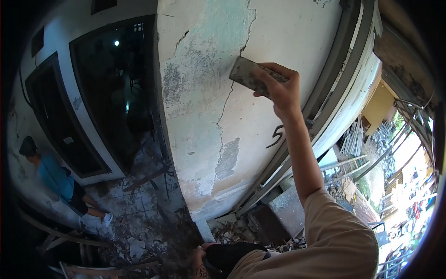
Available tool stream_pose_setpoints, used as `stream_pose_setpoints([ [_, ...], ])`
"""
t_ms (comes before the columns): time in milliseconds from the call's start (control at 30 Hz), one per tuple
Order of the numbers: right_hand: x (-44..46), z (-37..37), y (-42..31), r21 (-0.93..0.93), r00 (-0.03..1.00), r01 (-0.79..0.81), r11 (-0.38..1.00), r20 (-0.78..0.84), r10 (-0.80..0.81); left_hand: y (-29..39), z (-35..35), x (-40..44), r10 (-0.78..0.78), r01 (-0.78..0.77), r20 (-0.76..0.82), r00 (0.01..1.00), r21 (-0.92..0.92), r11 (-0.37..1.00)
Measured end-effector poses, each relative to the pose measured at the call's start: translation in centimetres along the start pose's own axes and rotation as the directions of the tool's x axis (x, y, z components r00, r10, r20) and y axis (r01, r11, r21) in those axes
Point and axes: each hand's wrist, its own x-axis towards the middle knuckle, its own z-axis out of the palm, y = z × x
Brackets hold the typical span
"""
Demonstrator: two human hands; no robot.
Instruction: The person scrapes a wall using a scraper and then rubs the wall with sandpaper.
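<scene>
The right hand (275, 86) is clamped on a rectangular grey plate (242, 71), which is at the upper middle of the view, against or just off the painted wall (267, 121); actual contact cannot be confirmed. The plate lies slantwise across the line of the long crack (225, 103), which runs above and below it. One digit lies across the near face and a fingertip shows at the lower edge. The grip sits toward one end, apparently so that the other end remains unobstructed and the broad face can be steadied. The raised forearm appears to be placed for reach at that height, passing in front of the black figure 5 (275, 136) on the wall.

What appears to be the left hand (200, 255) is low at the bottom edge, beside black cloth (234, 256); whether its fingers are apart or closed cannot be determined.

Paint is missing in patches left of the crack, leaving grey plaster (173, 81) exposed. Rubble (233, 230) lies at the wall's foot. Another person (55, 172), in a blue top and dark cap, stands well apart at far left, beside a dark-framed door (65, 116).
</scene>
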Motion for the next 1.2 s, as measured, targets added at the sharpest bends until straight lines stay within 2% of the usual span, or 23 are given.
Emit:
stream_pose_setpoints([
  [67,0.5,-0.3,0.1,0.028,0.999,-0.038,0.999,-0.020,0.039,-0.6,0.6,1.5,-0.087,0.096,0.154,0.984,-0.047,0.994],
  [100,0.6,0.4,-0.3,0.034,1.000,0.003,0.999,-0.004,-0.003,-0.2,1.0,2.1,-0.086,0.095,0.154,0.984,-0.049,0.994],
  [233,1.0,0.5,-0.5,-0.047,0.997,-0.011,0.999,0.076,0.014,-3.1,3.7,2.8,-0.018,-0.010,-0.148,0.989,-0.187,0.982],
  [367,1.2,-0.9,-0.1,-0.077,0.996,-0.028,0.997,0.085,0.034,-8.8,4.3,4.5,0.002,-0.160,-0.489,0.872,-0.280,0.947],
  [400,1.3,-0.2,-0.4,-0.065,0.996,-0.030,0.997,0.082,0.035,-10.4,4.8,5.7,-0.007,-0.151,-0.496,0.868,-0.278,0.949],
  [467,1.2,1.3,-1.1,-0.048,0.992,-0.005,0.999,0.129,0.011,-13.7,5.3,6.9,-0.050,-0.266,-0.446,0.894,-0.616,0.741],
  [500,1.4,1.0,-1.1,-0.073,0.988,0.027,0.997,0.153,-0.015,-13.8,4.1,4.4,-0.067,-0.257,-0.453,0.889,-0.614,0.746],
  [567,1.4,-0.3,-0.7,-0.090,0.992,0.025,0.996,0.125,-0.014,-12.3,0.0,-4.4,-0.050,-0.385,-0.649,0.759,-0.509,0.770],
  [700,1.9,-0.7,-1.5,-0.157,0.995,0.031,0.987,0.097,-0.016,-11.3,-3.9,-11.8,-0.083,-0.285,-0.641,0.763,-0.450,0.846],
  [767,1.7,-0.6,-1.6,-0.177,0.996,0.020,0.984,0.093,-0.004,-10.0,-5.7,-13.9,-0.076,-0.497,-0.728,0.681,-0.536,0.683],
  [833,2.0,-0.7,-1.4,-0.183,0.988,0.068,0.981,0.148,-0.041,-9.2,-8.6,-13.0,0.111,-0.660,-0.719,0.686,-0.551,0.510],
  [900,2.3,-1.6,-1.5,-0.188,0.984,0.071,0.980,0.172,-0.039,-4.4,-14.2,-16.6,0.203,-0.782,-0.785,0.585,-0.480,0.398],
  [967,2.5,-3.1,-2.5,-0.190,0.977,0.112,0.976,0.198,-0.073,-0.1,-20.0,-20.6,0.322,-0.955,-0.909,0.263,-0.199,0.218],
  [1033,2.0,-5.0,-5.0,-0.262,0.980,0.176,0.949,0.140,-0.143,3.9,-25.4,-26.5,0.263,-0.916,-0.911,0.319,-0.225,0.333],
  [1100,1.4,-6.1,-7.2,-0.332,0.974,0.220,0.917,0.126,-0.188,6.4,-29.3,-29.2,0.260,-0.943,-0.937,0.231,-0.151,0.295],
  [1133,1.5,-6.1,-7.4,-0.389,0.975,0.220,0.895,0.113,-0.190,7.7,-30.9,-30.2,0.313,-0.960,-0.945,0.100,-0.010,0.278],
  [1167,1.9,-5.6,-6.7,-0.370,0.968,0.247,0.896,0.144,-0.207,8.9,-32.4,-31.2,0.364,-0.958,-0.931,-0.028,0.129,0.257],
  [1200,2.6,-4.5,-5.5,-0.349,0.959,0.272,0.897,0.175,-0.223,10.5,-33.7,-32.3,0.367,-0.956,-0.930,-0.022,0.127,0.265],
])
